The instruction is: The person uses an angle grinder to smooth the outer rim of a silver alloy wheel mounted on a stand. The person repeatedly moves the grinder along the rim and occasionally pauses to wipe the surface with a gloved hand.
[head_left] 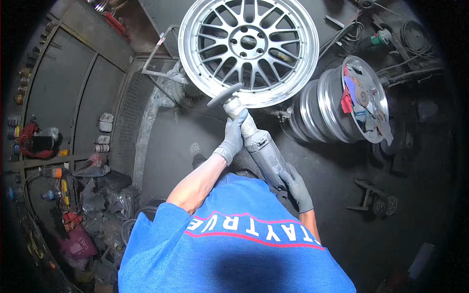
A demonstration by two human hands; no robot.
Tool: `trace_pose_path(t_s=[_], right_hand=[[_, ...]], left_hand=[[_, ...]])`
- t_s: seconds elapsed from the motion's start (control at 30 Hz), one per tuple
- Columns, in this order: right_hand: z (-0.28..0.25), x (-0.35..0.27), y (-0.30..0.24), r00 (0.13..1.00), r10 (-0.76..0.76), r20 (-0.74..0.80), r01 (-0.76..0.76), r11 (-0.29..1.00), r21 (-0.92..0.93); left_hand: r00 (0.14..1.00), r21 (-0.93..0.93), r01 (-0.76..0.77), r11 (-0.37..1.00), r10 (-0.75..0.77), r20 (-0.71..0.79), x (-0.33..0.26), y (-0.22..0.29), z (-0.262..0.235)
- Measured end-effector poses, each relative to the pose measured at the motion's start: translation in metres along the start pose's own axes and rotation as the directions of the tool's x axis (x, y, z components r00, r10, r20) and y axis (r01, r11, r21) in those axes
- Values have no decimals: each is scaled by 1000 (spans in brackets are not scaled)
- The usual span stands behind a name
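A grey, dust-covered angle grinder (267, 155) with a round disc (224, 95) is held in both my hands. My left hand (235, 132), in a grey glove, wraps round its neck just behind the disc. Toward the rear of the body, my gloved right hand (297, 185) grips the grinder. The disc is tilted and overlaps the lower rim of a silver multi-spoke car wheel (303, 73); whether it touches the metal I cannot tell. The wheel stands in front of me with its face toward me.
Right of the wheel, a wide rim barrel (327, 105) carries sanding discs and scraps (362, 97). A green-ended power tool (380, 38) and cables lie at the far right. Shelving (73, 93) with cans and bottles lines the left. A small metal stand (371, 200) sits on the floor.
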State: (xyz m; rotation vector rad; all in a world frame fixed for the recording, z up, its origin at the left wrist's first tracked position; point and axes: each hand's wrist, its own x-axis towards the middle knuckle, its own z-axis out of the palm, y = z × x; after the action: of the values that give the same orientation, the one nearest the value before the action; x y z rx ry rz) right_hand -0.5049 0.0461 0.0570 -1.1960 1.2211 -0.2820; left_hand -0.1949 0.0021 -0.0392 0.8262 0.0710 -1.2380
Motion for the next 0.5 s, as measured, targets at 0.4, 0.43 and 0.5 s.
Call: trace_pose_path(t_s=[0.4,0.43,0.5], right_hand=[[-50,-63,38,968,118,-219,-81,982,171],[-50,-63,42,966,125,-228,-79,977,198],[-44,-62,47,968,112,-225,-69,980,188]], left_hand=[[961,121,176,977,-197,192,-22,-76,65],[960,119,179,977,-200,195,-22,-78,64],[955,109,203,973,-221,196,-22,-76,58]])
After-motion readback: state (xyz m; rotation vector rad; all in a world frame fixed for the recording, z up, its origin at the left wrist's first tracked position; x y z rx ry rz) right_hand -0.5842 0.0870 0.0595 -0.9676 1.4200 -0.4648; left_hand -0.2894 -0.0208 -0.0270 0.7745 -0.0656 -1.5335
